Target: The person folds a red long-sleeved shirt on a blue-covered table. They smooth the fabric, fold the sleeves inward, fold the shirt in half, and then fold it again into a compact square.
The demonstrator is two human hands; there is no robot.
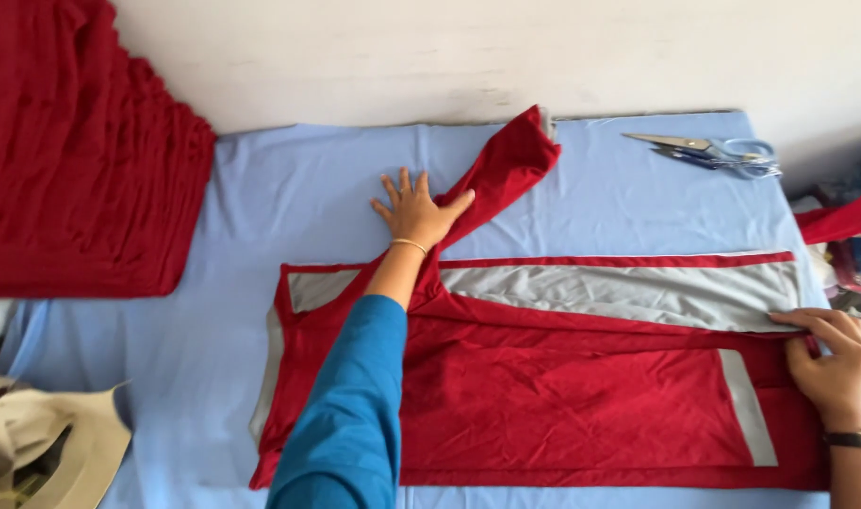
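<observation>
My left hand (413, 212) lies flat, fingers spread, on the sleeve (504, 168) at twelve o'clock. My right hand (831, 356) pinches the red garment (562, 386) edge at three. Body looks folded; sleeve not yet.

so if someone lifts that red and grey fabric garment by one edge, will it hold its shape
Probably not. The red and grey fabric garment looks thin and creased, so likely floppy. Its sleeve lies bent under the left hand. The right hand pinches an edge, suggesting it slides easily.

A person's left hand (416, 212) presses flat beside a red sleeve (506, 165) while the right hand (831, 353) pinches the red-and-grey garment's (562, 377) edge on a blue-covered table (289, 188); scissors (718, 151) lie near the far edge.
</observation>
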